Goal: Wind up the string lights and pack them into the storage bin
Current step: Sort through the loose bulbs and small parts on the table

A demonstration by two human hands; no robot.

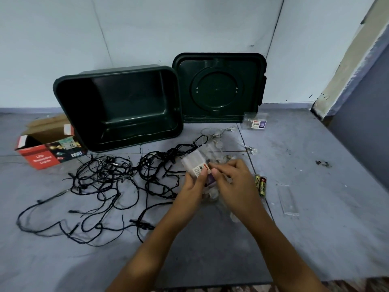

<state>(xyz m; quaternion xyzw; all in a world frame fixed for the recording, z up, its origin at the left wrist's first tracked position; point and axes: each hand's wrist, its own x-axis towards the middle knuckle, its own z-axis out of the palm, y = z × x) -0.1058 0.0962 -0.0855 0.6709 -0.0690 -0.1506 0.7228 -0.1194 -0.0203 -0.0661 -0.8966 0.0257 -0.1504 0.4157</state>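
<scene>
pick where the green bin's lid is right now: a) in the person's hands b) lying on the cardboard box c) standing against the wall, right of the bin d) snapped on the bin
c: the lid stands on edge against the wall, just right of the open storage bin, while the left hand and right hand hold only a clear packet.

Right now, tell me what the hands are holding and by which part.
A small clear labelled packet: the left hand grips its near end, the right hand pinches its labelled side.
</scene>
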